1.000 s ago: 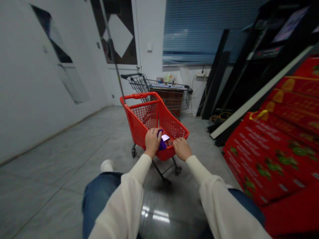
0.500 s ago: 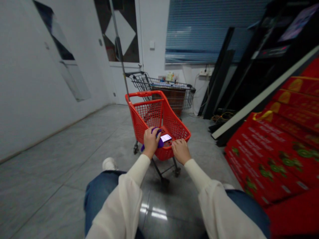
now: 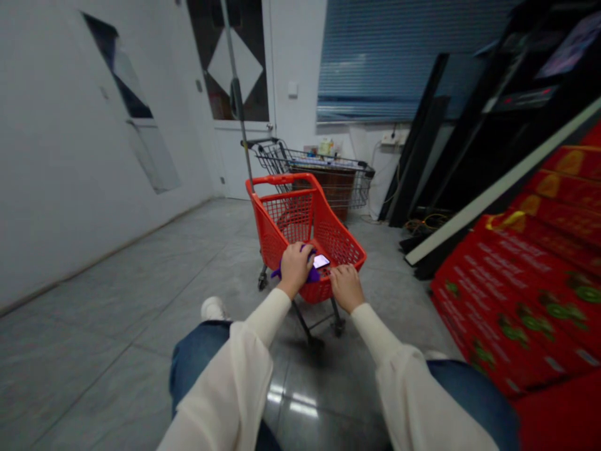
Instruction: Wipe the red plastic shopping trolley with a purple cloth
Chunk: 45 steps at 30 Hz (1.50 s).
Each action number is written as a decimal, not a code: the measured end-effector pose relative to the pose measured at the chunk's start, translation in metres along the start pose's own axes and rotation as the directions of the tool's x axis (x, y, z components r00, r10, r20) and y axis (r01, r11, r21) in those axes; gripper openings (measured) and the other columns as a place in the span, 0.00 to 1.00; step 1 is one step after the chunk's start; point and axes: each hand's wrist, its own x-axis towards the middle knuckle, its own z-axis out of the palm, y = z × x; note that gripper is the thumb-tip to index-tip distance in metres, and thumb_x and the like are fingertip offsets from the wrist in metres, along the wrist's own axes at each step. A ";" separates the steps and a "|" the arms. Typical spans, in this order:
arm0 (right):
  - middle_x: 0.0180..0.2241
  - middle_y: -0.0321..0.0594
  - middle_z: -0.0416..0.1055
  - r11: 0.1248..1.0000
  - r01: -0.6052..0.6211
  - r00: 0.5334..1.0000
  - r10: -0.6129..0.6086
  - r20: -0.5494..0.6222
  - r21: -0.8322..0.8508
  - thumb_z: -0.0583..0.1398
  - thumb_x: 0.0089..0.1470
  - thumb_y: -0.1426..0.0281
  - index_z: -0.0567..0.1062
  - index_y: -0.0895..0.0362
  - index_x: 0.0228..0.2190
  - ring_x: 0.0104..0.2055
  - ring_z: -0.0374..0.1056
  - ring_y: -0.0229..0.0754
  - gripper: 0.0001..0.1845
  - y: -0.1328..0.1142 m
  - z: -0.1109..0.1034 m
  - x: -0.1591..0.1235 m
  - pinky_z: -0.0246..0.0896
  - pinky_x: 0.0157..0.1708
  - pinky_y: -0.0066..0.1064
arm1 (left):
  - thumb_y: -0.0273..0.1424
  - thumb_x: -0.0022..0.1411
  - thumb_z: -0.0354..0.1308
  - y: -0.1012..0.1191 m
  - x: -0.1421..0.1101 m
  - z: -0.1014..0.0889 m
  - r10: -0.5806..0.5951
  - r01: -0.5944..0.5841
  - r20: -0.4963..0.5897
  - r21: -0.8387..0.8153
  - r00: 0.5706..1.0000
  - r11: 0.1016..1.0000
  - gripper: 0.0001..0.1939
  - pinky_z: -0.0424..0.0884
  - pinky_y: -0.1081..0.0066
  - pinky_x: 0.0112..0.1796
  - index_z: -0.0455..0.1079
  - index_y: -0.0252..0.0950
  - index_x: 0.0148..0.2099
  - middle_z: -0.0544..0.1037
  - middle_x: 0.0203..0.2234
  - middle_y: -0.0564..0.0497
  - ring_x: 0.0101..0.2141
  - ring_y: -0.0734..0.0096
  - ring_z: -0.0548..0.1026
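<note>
A red plastic shopping cart (image 3: pixel 307 197) on a grey wheeled frame stands in front of me. My left hand (image 3: pixel 295 266) is closed on a purple cloth (image 3: pixel 313 274) at the cart's near left rim, and part of the cloth sticks out on the outer side. My right hand (image 3: pixel 346 285) has its fingers curled over the near right rim of the cart. Between my hands, inside the basket, lies a phone (image 3: pixel 321 261) with a lit screen.
A wire shopping cart (image 3: pixel 328 178) stands behind, before a brown cabinet. Stacked red boxes (image 3: pixel 516 300) fill the right side. Dark panels and a pale board (image 3: pixel 488 197) lean behind them. A grey pole (image 3: pixel 239 100) rises by the red cart's handle. White wall at left.
My left hand has shifted with the purple cloth along the left rim, and cloth now shows outside it. My right hand stays on the rim. The whole view has drifted slightly.
</note>
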 end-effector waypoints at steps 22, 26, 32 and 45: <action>0.41 0.43 0.79 0.981 0.159 0.950 -0.122 0.289 -0.110 0.47 0.69 0.62 0.80 0.55 0.42 0.43 0.70 0.42 0.23 0.026 -0.032 0.016 0.51 0.45 0.33 | 0.36 0.69 0.53 0.009 -0.034 -0.007 -0.031 0.030 -0.036 -0.035 0.999 0.999 0.14 0.66 0.63 0.49 0.72 0.42 0.53 0.73 0.49 0.46 0.48 0.61 0.68; 0.41 0.44 0.79 0.985 0.130 0.959 -0.096 0.266 -0.115 0.46 0.69 0.62 0.80 0.55 0.42 0.43 0.70 0.41 0.23 0.008 -0.033 0.008 0.50 0.44 0.33 | 0.36 0.67 0.56 -0.010 -0.016 -0.009 -0.064 0.064 0.005 -0.012 0.998 0.998 0.12 0.67 0.64 0.47 0.73 0.42 0.51 0.74 0.46 0.46 0.45 0.62 0.69; 0.39 0.46 0.78 0.987 0.034 0.978 -0.001 0.206 -0.155 0.47 0.68 0.62 0.78 0.56 0.40 0.43 0.70 0.45 0.22 -0.030 -0.034 -0.005 0.49 0.43 0.35 | 0.35 0.67 0.55 -0.010 -0.031 -0.009 -0.200 0.200 -0.159 -0.013 0.967 0.980 0.13 0.66 0.63 0.48 0.73 0.41 0.52 0.74 0.48 0.45 0.47 0.59 0.69; 0.41 0.49 0.78 0.988 -0.015 0.974 0.049 0.222 -0.152 0.45 0.69 0.62 0.77 0.56 0.42 0.43 0.72 0.45 0.23 -0.055 -0.039 -0.012 0.52 0.42 0.35 | 0.34 0.70 0.50 -0.002 -0.035 -0.018 -0.338 0.353 -0.111 0.171 0.935 0.920 0.16 0.67 0.61 0.44 0.70 0.40 0.56 0.72 0.48 0.41 0.44 0.57 0.69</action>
